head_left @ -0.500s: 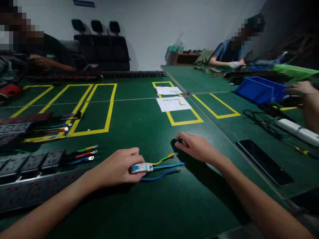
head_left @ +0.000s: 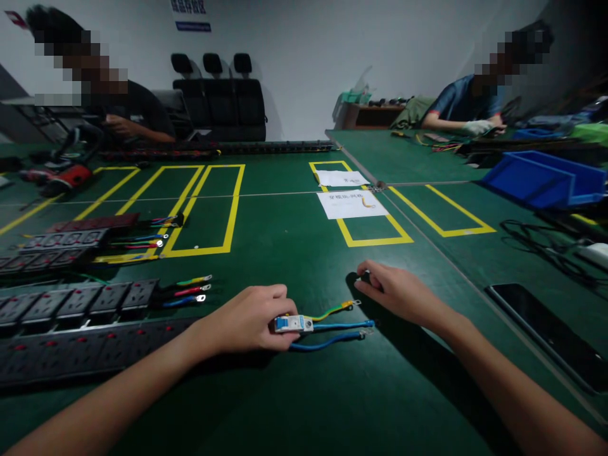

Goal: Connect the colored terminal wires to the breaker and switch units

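My left hand (head_left: 249, 320) rests on the green table and grips a small white and blue circuit breaker (head_left: 293, 324). Three wires (head_left: 339, 326) run right from the breaker: one yellow-green, two blue, each ending in a metal lug. My right hand (head_left: 401, 292) lies palm down just beyond the wire ends, fingers curled over a small dark object (head_left: 365, 276) that is mostly hidden.
Black power strips (head_left: 71, 304) with coloured lugged wires lie at the left. Yellow tape boxes (head_left: 204, 209) and white paper sheets (head_left: 351, 204) mark the table. A black phone (head_left: 546, 332) lies at the right, a blue bin (head_left: 541, 177) further back. Two other people work at the far sides.
The view has shifted, so everything sits a little further right and lower. Both hands keep their places on the breaker and the small dark object.
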The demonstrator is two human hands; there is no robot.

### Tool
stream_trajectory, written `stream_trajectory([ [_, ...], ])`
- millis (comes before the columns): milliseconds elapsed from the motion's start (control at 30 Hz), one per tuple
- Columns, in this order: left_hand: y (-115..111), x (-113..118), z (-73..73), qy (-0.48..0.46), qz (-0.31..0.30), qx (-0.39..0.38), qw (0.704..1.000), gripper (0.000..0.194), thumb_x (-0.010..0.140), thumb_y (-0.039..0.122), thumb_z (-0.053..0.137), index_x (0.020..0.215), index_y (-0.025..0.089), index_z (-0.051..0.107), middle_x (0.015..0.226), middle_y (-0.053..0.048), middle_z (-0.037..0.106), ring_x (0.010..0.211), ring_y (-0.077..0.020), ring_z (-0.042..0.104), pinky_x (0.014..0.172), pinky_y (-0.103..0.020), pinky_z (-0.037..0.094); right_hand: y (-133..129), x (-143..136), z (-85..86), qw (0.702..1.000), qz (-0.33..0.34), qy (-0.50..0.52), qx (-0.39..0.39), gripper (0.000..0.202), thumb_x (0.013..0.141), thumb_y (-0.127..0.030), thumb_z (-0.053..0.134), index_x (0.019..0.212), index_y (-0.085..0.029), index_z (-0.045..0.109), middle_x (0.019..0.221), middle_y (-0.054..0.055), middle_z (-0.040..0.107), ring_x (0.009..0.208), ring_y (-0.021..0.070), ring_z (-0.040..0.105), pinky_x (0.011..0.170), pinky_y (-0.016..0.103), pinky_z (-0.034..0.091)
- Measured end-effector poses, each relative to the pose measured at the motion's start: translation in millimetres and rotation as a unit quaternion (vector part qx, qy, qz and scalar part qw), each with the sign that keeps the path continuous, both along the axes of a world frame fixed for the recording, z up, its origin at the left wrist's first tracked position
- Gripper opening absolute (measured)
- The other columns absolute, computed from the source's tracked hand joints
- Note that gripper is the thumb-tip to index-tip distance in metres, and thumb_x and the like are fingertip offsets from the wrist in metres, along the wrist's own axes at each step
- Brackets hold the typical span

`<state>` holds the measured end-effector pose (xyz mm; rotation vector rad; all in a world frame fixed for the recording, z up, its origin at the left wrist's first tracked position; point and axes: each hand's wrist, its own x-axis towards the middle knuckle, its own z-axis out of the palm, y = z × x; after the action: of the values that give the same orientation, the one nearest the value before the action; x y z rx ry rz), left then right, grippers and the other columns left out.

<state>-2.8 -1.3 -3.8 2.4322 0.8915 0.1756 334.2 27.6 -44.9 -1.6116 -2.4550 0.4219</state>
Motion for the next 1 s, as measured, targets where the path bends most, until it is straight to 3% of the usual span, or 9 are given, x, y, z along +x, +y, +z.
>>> stream_trajectory([
  [700, -1.4, -0.8, 2.5, 0.014, -0.008, 0.026, 1.000, 0.022, 0.090, 0.040, 0.070, 0.100, 0.020, 0.071, 0.092, 0.000, 0.060, 0.075, -0.0142, 0.057, 0.064, -0.026, 0.038, 0.0, 0.4, -2.9, 1.000, 0.001, 0.014, 0.003, 0.027, 0.098, -0.045, 0.050, 0.107, -0.023, 0.062, 0.069, 0.002, 0.062, 0.058, 0.0178, 0.055, 0.053, 0.030, 0.035],
  [800, -3.4, -0.4, 10.0, 0.027, -0.008, 0.029, 0.999, 0.023, 0.093, 0.043, 0.068, 0.102, 0.021, 0.071, 0.093, -0.001, 0.062, 0.077, -0.0155, 0.059, 0.065, -0.027, 0.040, 1.9, 1.3, -5.0, 1.000, 0.003, 0.017, 0.000, 0.029, 0.098, -0.046, 0.049, 0.106, -0.022, 0.062, 0.067, 0.002, 0.061, 0.057, 0.0180, 0.054, 0.052, 0.031, 0.035],
  [933, -3.0, -7.9, 28.3, 0.029, -0.010, 0.014, 0.999, 0.052, 0.092, 0.063, 0.062, 0.120, 0.020, 0.066, 0.106, -0.006, 0.068, 0.093, -0.0225, 0.064, 0.077, -0.032, 0.046, 3.5, 2.5, -6.4, 1.000, 0.003, 0.016, -0.005, 0.031, 0.098, -0.047, 0.049, 0.107, -0.021, 0.062, 0.066, 0.002, 0.060, 0.056, 0.0177, 0.054, 0.052, 0.031, 0.034],
  [1000, 1.1, -15.5, 36.0, -0.001, 0.016, -0.001, 1.000, 0.055, 0.098, 0.064, 0.051, 0.127, 0.020, 0.062, 0.116, -0.009, 0.067, 0.099, -0.0235, 0.064, 0.081, -0.033, 0.047, 2.3, 0.3, -4.5, 1.000, 0.008, 0.026, -0.006, 0.031, 0.098, -0.048, 0.050, 0.106, -0.022, 0.064, 0.067, 0.002, 0.061, 0.056, 0.0177, 0.055, 0.052, 0.030, 0.034],
])
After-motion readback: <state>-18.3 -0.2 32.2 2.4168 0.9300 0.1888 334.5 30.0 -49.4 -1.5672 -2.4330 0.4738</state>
